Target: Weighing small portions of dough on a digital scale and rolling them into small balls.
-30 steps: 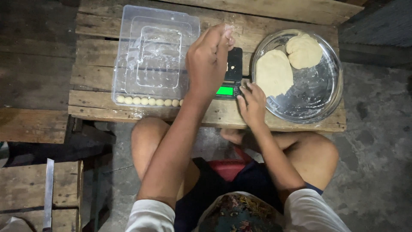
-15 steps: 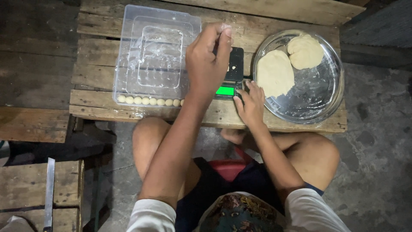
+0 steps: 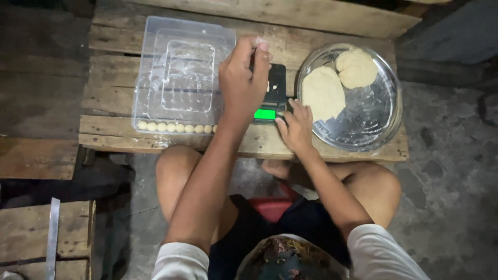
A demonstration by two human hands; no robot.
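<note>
The low table (image 3: 332,23) is rough, weathered wooden planks with a matt grain. The container (image 3: 179,72) at its left edge is clear, glossy plastic. The round pan (image 3: 381,122) at the right edge is shiny metal, holding matt, floury dough (image 3: 322,93). The scale (image 3: 275,91) looks like dark, smooth plastic.

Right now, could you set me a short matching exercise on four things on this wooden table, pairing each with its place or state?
Things:
1. Dough balls
2. Flat dough pieces
3. Scale
4. Left hand

Places or states:
A. Lying in the round metal tray
B. Raised above the scale, fingers pinched together
C. In a row along the near edge of the clear plastic container
D. Between container and tray, its display lit green

Pairs: 1-C, 2-A, 3-D, 4-B
</note>
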